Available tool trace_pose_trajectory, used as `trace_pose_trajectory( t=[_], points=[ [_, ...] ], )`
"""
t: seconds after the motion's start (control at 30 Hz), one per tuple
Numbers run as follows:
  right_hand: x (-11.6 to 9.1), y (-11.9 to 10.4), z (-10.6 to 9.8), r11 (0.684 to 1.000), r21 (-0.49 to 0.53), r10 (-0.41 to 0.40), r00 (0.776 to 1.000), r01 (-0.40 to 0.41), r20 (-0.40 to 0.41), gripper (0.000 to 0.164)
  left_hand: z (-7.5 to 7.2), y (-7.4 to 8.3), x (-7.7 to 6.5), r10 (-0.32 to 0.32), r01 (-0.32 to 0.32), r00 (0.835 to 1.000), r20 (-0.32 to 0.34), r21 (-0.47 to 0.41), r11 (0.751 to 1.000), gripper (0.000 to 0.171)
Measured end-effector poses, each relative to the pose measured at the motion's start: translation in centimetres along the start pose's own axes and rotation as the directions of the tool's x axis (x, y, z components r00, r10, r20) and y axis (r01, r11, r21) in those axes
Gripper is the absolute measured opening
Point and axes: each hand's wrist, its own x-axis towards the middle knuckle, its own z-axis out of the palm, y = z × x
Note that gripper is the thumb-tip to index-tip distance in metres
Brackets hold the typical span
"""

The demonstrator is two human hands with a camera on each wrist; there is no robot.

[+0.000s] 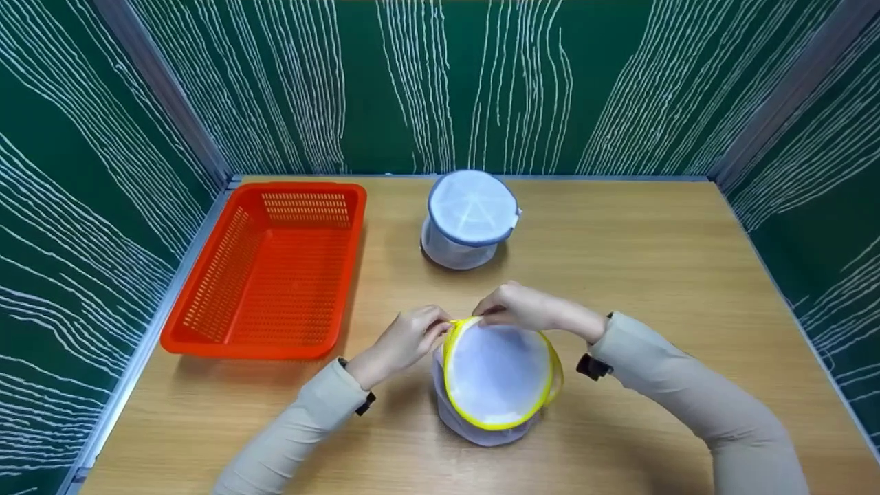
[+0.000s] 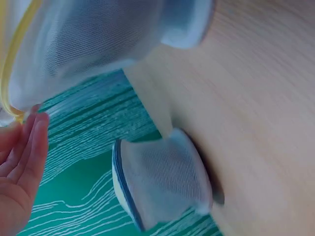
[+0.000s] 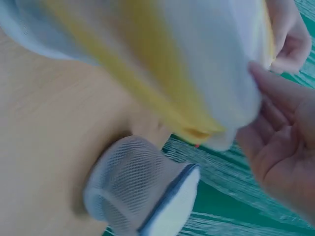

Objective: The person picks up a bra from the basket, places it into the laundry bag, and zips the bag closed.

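Observation:
A white mesh laundry bag with yellow trim (image 1: pixel 498 375) stands near the front middle of the table, its round mouth facing up. My left hand (image 1: pixel 407 340) pinches the far left part of the yellow rim between thumb and fingers, also visible in the left wrist view. Beside it, my right hand (image 1: pixel 519 306) grips the far edge of the same bag; in the right wrist view its thumb and fingers (image 3: pixel 278 120) meet at the white mesh edge. Behind them stands a second mesh laundry bag with blue trim (image 1: pixel 473 210), upright with its round top covered.
An orange-red plastic basket (image 1: pixel 289 275) with slotted sides sits at the left of the wooden table (image 1: pixel 653 261). Green panels with white wavy lines (image 1: pixel 605 82) enclose the back and both sides.

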Motion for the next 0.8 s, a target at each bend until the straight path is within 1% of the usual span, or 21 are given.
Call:
trace_pose_trajectory(
  t=[0.07,0.1,0.13,0.2,0.23,0.27,0.3,0.33,0.37,0.4,0.5,0.57,0.63,0.7,0.8],
  points=[
    [-0.7,0.9,0.0,0.999,0.026,0.023,0.996,-0.02,-0.085,0.015,-0.2,0.0,-0.5,0.04,-0.038,0.999,-0.033,0.076,0.996,0.005],
    [-1.2,1.4,0.0,0.998,0.047,0.05,0.989,-0.044,-0.139,0.015,-0.3,0.0,-0.9,0.051,-0.046,0.997,-0.051,0.102,0.994,0.004],
    [-1.7,1.9,0.0,0.995,0.07,0.089,0.976,-0.076,-0.199,0.015,-0.3,0.0,-1.3,0.056,-0.047,0.996,-0.07,0.116,0.992,0.004],
    [-2.8,2.8,0.2,0.974,0.16,0.2,0.934,-0.158,-0.295,0.014,-0.2,0.0,-2.1,0.053,-0.042,0.994,-0.1,0.112,0.993,0.003],
    [-3.2,3.2,0.4,0.957,0.217,0.257,0.913,-0.193,-0.318,0.015,-0.1,0.1,-2.5,0.048,-0.037,0.993,-0.108,0.101,0.994,0.002],
    [-3.6,3.4,0.7,0.938,0.269,0.304,0.896,-0.22,-0.323,0.016,0.0,0.2,-2.9,0.045,-0.035,0.993,-0.112,0.088,0.996,0.002],
    [-4.0,3.6,0.9,0.917,0.312,0.345,0.885,-0.247,-0.313,0.017,0.2,0.3,-3.1,0.038,-0.03,0.993,-0.112,0.073,0.997,0.002],
    [-4.2,3.7,1.1,0.895,0.351,0.384,0.879,-0.277,-0.284,0.018,0.4,0.5,-3.3,0.027,-0.021,0.993,-0.111,0.059,0.998,0.002],
    [-4.4,3.7,1.1,0.877,0.371,0.409,0.879,-0.305,-0.246,0.02,0.6,0.6,-3.4,0.017,-0.012,0.994,-0.109,0.046,0.999,0.002],
    [-4.5,3.6,1.1,0.87,0.366,0.421,0.884,-0.33,-0.204,0.021,0.8,0.7,-3.4,0.003,0.0,0.994,-0.105,0.033,0.999,0.002],
    [-4.6,2.9,0.3,0.89,0.263,0.412,0.903,-0.371,-0.121,0.026,1.0,0.8,-3.0,-0.054,0.053,0.994,-0.094,-0.013,0.999,0.005],
    [-4.2,2.1,-0.5,0.917,0.16,0.382,0.92,-0.365,-0.09,0.034,1.0,0.7,-2.5,-0.097,0.092,0.993,-0.072,-0.062,0.994,0.006],
    [-3.5,1.1,-1.2,0.944,0.072,0.326,0.943,-0.321,-0.066,0.045,0.8,0.5,-1.7,-0.141,0.135,0.989,-0.039,-0.127,0.983,0.008],
    [-2.5,0.4,-1.6,0.962,0.017,0.272,0.962,-0.271,-0.034,0.052,0.7,0.3,-0.9,-0.181,0.174,0.983,-0.013,-0.197,0.965,0.01],
    [-1.0,0.0,-1.8,0.984,-0.019,0.176,0.984,-0.176,0.009,0.047,0.7,0.1,0.3,-0.221,0.211,0.975,-0.007,-0.266,0.94,0.012]
  ],
)
